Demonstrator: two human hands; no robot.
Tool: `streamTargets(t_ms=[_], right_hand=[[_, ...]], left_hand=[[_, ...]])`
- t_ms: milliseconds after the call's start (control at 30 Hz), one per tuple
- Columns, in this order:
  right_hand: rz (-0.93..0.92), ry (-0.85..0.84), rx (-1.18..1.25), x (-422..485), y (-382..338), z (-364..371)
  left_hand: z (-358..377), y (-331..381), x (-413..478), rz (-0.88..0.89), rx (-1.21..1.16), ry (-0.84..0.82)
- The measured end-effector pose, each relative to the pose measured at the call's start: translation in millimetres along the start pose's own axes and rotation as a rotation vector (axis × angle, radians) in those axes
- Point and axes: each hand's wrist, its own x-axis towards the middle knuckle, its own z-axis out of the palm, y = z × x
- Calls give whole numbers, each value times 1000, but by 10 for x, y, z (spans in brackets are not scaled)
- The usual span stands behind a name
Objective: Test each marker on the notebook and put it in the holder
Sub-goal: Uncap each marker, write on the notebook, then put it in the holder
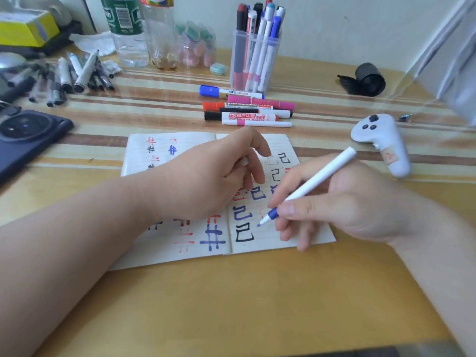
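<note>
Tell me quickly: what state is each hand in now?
Left hand: open, fingers loosely curled over the notebook, nothing visible in it.
Right hand: grips the blue marker.

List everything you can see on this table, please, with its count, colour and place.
notebook: 1, white pages with red, blue and black marks, table centre
marker: 1, white with blue tip, in the right hand
holder: 1, clear, back centre, holds several markers
loose markers: about 6, mixed colours, lying before the holder
pens: a pile, black and grey, back left
bottles: 2, clear, left of the holder
phone: 1, dark blue, left edge
controller: 1, white, right of the notebook
roll: 1, black, back right
eraser: 1, teal, left of the holder
table: 1, tan, striped further back
left hand: 1, over the notebook, fingers relaxed
right hand: 1, grips the marker
</note>
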Motion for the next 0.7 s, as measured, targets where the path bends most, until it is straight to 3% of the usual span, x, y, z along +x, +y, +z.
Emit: streamTargets(t_ms=[233,700], right_hand=[[-83,204,-81,-19,127,29],[-91,179,-101,-40,144,128]], left_hand=[[-4,22,-29,-38,50,2],[9,69,-43,-80,54,18]])
